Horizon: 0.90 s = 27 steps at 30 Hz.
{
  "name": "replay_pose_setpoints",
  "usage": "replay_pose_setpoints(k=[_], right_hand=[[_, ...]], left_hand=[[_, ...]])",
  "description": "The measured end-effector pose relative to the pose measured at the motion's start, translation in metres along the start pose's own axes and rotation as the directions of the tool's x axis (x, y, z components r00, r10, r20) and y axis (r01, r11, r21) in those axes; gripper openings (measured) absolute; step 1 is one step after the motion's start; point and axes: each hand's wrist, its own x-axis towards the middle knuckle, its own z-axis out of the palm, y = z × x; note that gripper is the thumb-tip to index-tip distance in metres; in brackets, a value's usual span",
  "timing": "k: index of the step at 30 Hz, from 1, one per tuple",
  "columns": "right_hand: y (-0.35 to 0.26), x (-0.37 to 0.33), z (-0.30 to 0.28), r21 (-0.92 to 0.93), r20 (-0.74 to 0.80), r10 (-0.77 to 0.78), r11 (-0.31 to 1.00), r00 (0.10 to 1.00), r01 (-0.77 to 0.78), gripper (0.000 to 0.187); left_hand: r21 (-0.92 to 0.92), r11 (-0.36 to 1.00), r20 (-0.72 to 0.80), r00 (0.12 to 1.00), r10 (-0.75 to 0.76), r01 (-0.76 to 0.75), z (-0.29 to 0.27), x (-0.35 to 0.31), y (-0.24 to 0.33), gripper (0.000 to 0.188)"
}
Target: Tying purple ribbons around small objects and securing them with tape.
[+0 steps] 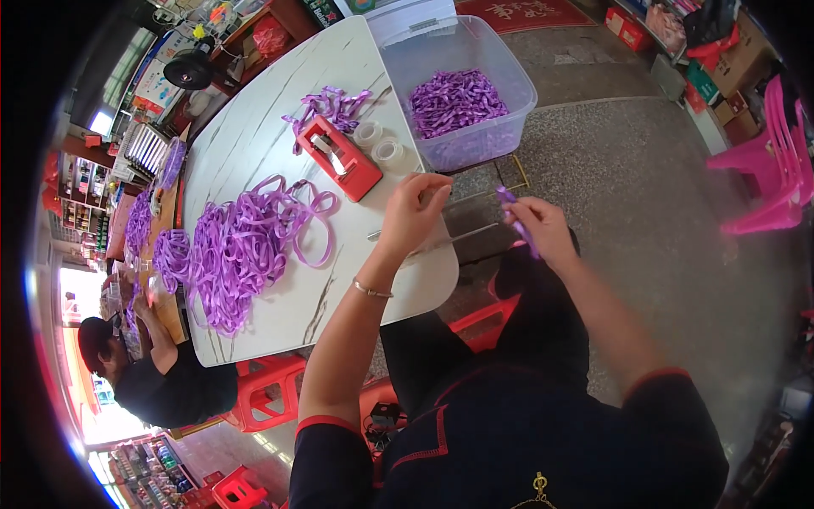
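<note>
My right hand (543,232) is closed round a folded purple lanyard (523,229), held over my lap to the right of the table. Above the table's right edge is my left hand (414,210), its fingers curled toward the thumb; whatever they hold, if anything, is hidden. A red tape dispenser (341,159) stands just beyond it, beside two clear tape rolls (387,152). A tangled heap of purple lanyards (242,246) covers the table's left part. Behind the dispenser lies a smaller bunch of purple strips (332,109).
A clear plastic tub (511,53) with many folded purple pieces stands beyond the white marbled table (331,51). A thin metal rod (471,235) juts out at the table's right edge. At left, another person (174,373) sits by more purple straps. Pink chairs (767,161) are at far right.
</note>
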Motion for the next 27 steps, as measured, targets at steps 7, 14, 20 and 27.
replay_pose_setpoints(k=[7, 14, 20, 27], right_hand=[[0.017, 0.016, 0.048, 0.107, 0.075, -0.118, 0.988, 0.990, 0.109, 0.017], [0.022, 0.002, 0.065, 0.126, 0.024, -0.042, 0.991, 0.999, 0.039, 0.017], [0.027, 0.002, 0.069, 0.113, 0.006, -0.076, 0.991, 0.997, 0.075, 0.017], [0.022, -0.006, 0.069, 0.046, -0.020, 0.054, 0.998, 0.998, -0.053, 0.019]], left_hand=[[-0.090, 0.995, 0.030, 0.998, 0.050, -0.047, 0.002, 0.007, -0.021, 0.017], [0.191, 0.977, 0.006, 0.996, 0.093, -0.092, 0.007, 0.007, -0.010, 0.015], [0.172, 0.979, -0.047, 0.992, 0.117, -0.108, 0.011, 0.009, -0.015, 0.015], [0.295, 0.954, -0.022, 0.997, 0.068, -0.059, 0.013, 0.009, -0.012, 0.023]])
